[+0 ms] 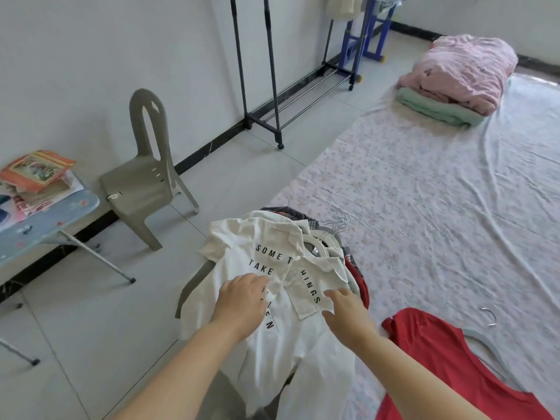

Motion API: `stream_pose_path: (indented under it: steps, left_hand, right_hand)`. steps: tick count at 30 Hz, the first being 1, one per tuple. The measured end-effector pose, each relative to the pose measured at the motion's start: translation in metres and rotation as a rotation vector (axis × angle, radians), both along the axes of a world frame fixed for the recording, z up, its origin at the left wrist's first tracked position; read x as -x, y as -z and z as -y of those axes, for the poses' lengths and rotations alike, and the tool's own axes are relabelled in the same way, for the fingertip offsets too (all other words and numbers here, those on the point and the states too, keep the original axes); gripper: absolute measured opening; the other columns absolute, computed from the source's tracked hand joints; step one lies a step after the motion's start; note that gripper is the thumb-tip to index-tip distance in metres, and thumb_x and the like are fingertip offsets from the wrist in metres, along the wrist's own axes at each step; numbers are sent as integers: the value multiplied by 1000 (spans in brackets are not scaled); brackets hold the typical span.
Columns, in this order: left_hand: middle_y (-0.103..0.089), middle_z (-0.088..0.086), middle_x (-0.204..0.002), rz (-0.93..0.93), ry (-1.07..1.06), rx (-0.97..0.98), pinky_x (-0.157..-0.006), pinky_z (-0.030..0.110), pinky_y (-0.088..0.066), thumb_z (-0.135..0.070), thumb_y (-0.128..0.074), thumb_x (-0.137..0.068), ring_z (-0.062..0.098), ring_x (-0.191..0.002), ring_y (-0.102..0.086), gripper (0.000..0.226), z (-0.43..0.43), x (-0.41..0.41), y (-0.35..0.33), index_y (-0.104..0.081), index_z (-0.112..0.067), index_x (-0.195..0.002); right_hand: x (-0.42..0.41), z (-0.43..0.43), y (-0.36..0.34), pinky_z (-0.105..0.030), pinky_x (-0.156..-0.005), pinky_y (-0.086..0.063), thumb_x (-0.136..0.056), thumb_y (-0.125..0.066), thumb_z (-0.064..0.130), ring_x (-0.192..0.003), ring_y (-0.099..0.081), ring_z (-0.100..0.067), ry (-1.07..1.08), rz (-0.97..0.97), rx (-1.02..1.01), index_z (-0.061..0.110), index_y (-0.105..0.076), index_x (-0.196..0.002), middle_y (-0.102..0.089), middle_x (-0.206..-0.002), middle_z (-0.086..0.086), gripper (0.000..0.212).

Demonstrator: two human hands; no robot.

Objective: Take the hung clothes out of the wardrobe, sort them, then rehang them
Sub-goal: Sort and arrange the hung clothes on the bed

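Two hands on a white shirt [230,259] topping a pile of clothes [288,213]

The pile sits on hangers on the floor, at the edge of a floral sheet [424,207]. The left hand [242,301] has its grip pinching the shirt's fabric by the lettering. The right hand [345,310] has its grip spread, fingers resting on the open front flap.

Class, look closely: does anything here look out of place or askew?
A grey hanger lies empty on the floral sheet, beside the crumpled red garment, apart from the clothes pile.
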State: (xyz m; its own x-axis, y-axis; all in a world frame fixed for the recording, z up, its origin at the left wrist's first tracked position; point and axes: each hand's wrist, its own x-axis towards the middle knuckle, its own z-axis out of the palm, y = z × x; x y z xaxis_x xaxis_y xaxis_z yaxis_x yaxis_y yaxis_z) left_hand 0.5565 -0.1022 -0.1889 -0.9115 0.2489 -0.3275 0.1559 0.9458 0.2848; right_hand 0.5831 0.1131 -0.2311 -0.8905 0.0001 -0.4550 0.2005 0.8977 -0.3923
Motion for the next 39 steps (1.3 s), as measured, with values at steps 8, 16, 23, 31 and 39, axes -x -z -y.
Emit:
stream_pose_path:
  steps: [8, 16, 23, 31, 39]
  left_hand:
    - [-38, -12, -138, 70, 141, -58, -106, 26, -16, -27, -42, -93, 8, -129, -31, 45, -6, 100, 62, -34, -30, -137]
    - [-39, -13, -138, 100, 258, -111, -105, 26, -15, -30, -40, -94, 8, -128, -31, 43, -1, 184, 136, -35, -29, -137]
    - [-38, -13, -139, 116, 306, -146, -105, 26, -18, -30, -43, -93, 8, -129, -30, 45, 17, 204, 162, -34, -30, -138]
    - [-34, -8, -143, -51, 322, -304, -100, 26, -21, -26, -48, -91, 12, -128, -32, 54, 11, 209, 117, -29, -26, -141]
    - [-43, -12, -133, -121, 564, -329, -111, 36, -8, -37, -47, -92, 11, -129, -31, 51, -10, 199, 48, -31, -32, -140]
  right_hand:
    - [106, -3, 53, -33, -95, -40, -91, -49, 22, -123, -43, -23, 183, 47, -56, 19, -47, -131, -44, -135, -4, 40]
    - [189, 10, 138, -39, -98, -38, -91, -50, 23, -121, -44, -27, 420, 10, -53, 14, -46, -132, -48, -132, -9, 42]
    - [195, 25, 167, -35, -79, -41, -87, -47, 11, -113, -49, -29, 536, -79, -111, 21, -41, -134, -52, -127, -8, 49]
    - [147, 43, 84, -15, -71, -48, -90, -50, 7, -92, -58, -15, 678, -359, -24, 20, -51, -124, -61, -104, 4, 37]
    - [94, 68, -27, -19, -55, -47, -57, -78, -13, -64, -65, -15, 549, -851, -169, 23, -46, -109, -68, -79, -1, 72]
